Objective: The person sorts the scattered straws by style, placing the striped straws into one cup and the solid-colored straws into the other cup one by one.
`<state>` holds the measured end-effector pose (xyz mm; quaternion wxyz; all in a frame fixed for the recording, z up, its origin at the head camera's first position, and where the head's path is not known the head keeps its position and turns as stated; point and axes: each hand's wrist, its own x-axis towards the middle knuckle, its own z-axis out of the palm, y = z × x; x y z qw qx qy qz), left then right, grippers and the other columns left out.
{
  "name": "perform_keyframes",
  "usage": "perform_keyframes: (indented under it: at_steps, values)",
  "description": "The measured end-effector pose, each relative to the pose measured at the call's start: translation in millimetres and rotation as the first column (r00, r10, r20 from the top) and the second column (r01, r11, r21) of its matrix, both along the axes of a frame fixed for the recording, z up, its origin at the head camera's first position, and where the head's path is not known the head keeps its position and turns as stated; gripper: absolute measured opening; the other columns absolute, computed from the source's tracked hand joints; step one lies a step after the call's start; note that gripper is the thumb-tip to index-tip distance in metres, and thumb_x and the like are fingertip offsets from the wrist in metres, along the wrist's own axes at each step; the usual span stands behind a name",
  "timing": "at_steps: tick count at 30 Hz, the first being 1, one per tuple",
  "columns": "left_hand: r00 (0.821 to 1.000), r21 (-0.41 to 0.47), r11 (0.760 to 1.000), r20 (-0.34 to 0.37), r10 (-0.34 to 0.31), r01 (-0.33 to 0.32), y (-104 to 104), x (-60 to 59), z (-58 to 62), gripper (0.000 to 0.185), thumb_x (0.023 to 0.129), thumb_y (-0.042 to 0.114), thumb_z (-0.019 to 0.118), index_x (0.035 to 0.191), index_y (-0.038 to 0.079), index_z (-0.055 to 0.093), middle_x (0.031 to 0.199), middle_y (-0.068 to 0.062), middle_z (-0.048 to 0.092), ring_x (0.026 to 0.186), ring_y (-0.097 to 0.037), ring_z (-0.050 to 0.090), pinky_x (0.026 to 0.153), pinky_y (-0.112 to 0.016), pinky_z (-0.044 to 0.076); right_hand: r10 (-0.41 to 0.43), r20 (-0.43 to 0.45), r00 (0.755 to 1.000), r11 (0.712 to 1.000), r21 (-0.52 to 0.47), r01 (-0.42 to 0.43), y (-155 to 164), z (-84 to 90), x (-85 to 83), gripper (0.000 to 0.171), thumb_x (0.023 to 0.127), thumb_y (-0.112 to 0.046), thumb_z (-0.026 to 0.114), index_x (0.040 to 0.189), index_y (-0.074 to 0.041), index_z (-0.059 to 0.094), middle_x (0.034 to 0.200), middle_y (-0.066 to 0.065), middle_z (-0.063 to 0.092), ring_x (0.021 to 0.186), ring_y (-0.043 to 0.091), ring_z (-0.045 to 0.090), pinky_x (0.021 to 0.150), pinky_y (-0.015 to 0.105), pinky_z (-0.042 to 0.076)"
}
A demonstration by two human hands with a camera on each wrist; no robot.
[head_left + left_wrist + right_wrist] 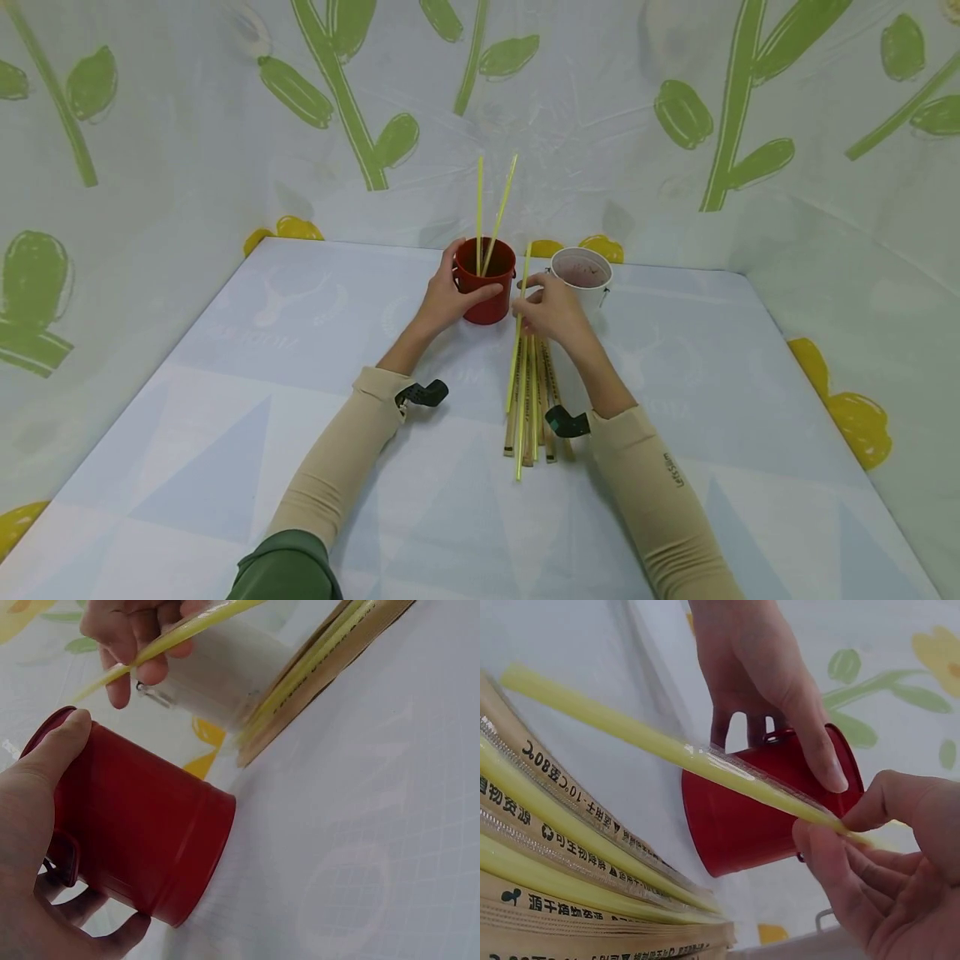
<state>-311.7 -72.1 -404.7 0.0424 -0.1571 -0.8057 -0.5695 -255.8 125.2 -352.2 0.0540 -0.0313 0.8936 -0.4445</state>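
I see the surface [187, 400] spreading wide left and right, its far edge just behind the red bucket [487, 310] at frame centre and the white bucket [597, 295] right of it. And the left hand [444, 300] is curled round the red bucket; right hand [552, 310] pinches a yellow straw [622, 726], above wrapped straws [546, 400] at lower centre.
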Motion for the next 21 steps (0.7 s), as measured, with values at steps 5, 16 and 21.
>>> perform_keyframes:
  at_steps: [5, 16, 21]
  values:
    - [1.0, 0.005, 1.0, -0.004, -0.001, 0.001, 0, 0.0, -0.2, 0.096, 0.082, 0.038, 0.078, 0.154, 0.02, 0.018, 0.15, -0.003, 0.043, 0.134, -0.024, 0.047, 0.108, -0.046, 0.045, 0.026, -0.123, 0.992, 0.997, -0.072, -0.035, 2, 1.2, 0.2, 0.043, 0.092, -0.015, 0.056, 0.133, -0.002, 0.054, 0.103, 0.021, 0.072, 0.079, 0.035, 0.071, 0.07, 0.038, 0.062]
    - [1.0, 0.008, 1.0, 0.004, 0.004, -0.004, -1, -0.7, -0.8, 0.094, 0.081, 0.04, 0.079, 0.153, 0.03, 0.02, 0.15, -0.001, 0.043, 0.133, -0.023, 0.047, 0.108, -0.044, 0.046, -0.006, -0.329, 0.944, 0.983, -0.175, -0.055, 0, 7.4, 2.8, 0.037, 0.096, -0.015, 0.059, 0.128, 0.002, 0.058, 0.103, 0.022, 0.073, 0.078, 0.031, 0.072, 0.066, 0.049, 0.06]
    - [1.0, 0.007, 1.0, -0.001, -0.001, 0.001, -1, -0.1, -1.2, 0.093, 0.081, 0.039, 0.079, 0.152, 0.031, 0.019, 0.15, 0.0, 0.043, 0.133, -0.022, 0.048, 0.108, -0.044, 0.046, -0.079, -0.392, 0.917, 0.974, -0.226, -0.013, 0, 10.9, 4.6, 0.034, 0.095, -0.021, 0.064, 0.124, -0.003, 0.06, 0.103, 0.017, 0.073, 0.078, 0.031, 0.072, 0.059, 0.036, 0.061]
